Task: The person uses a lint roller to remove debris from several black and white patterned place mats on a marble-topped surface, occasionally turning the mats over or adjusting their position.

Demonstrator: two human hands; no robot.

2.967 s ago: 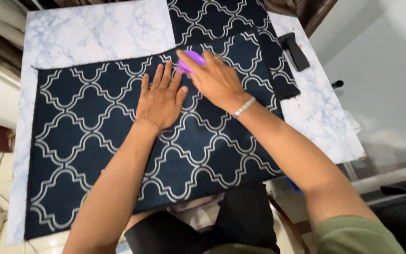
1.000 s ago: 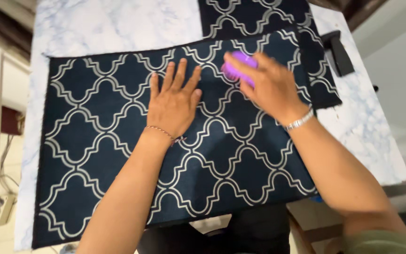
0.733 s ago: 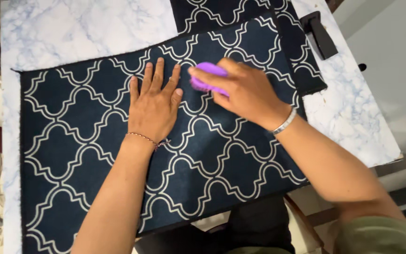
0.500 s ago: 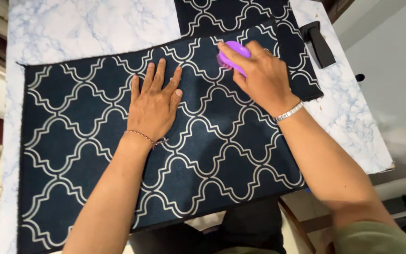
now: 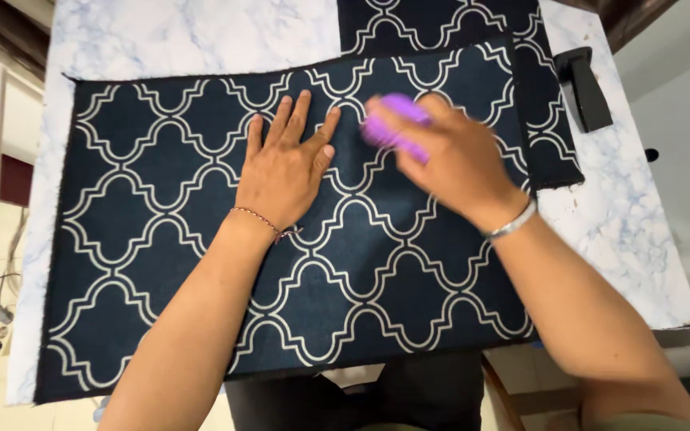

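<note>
So I'm pressing my left hand flat on the dark blue mat, fingers spread, palm down, nothing in that grip, it's just wide open and lying on the fabric. My right hand is wrapped around a small purple brush, grip closed over the top of it, and the brush is sitting on the mat just beside my left fingertips, up near the far edge. It's a bit blurry, so I can't tell how the bristles are meeting the fabric.

The mat is the one with the white lattice pattern, and it's lying across most of the marble-look desk, its near edge hanging over toward me. A second piece of the same patterned cloth is poking out from under the far right corner of it, running up and off the top. A black object is lying on the bare desk just right of that second piece, well apart from both hands. I'm wearing a thin cord bracelet on the left wrist and a silver bracelet on the right.
</note>
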